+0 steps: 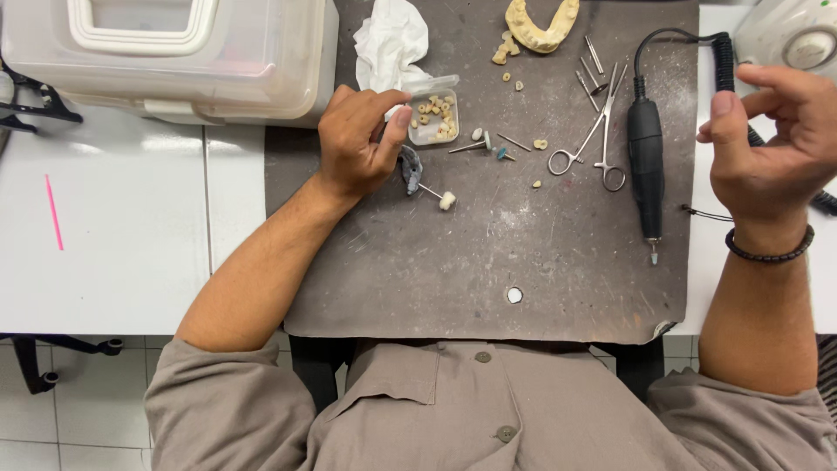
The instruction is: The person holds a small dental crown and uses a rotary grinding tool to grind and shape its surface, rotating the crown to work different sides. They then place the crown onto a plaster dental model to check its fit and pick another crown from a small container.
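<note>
My left hand [357, 139] rests on a dark work mat [488, 262], fingers curled and thumb tip at the edge of a small clear tray [434, 118] of tooth-shaped pieces. Whether it pinches anything is hidden. Just right of the hand lie a dark small tool [411, 167] and a thin pin with a white felt tip [445, 201]. My right hand [767, 139] is lifted above the mat's right edge with fingers spread and nothing visible in it. A dark bead bracelet [772, 253] circles its wrist. A black motor handpiece [645, 157] lies left of that hand.
Steel forceps [593, 139], several thin burs [593, 61], a yellowish jaw cast [540, 24] and a crumpled tissue [392, 39] lie on the mat. A white plastic box [174, 52] stands at the back left, and a pale motor unit [793, 35] at the back right.
</note>
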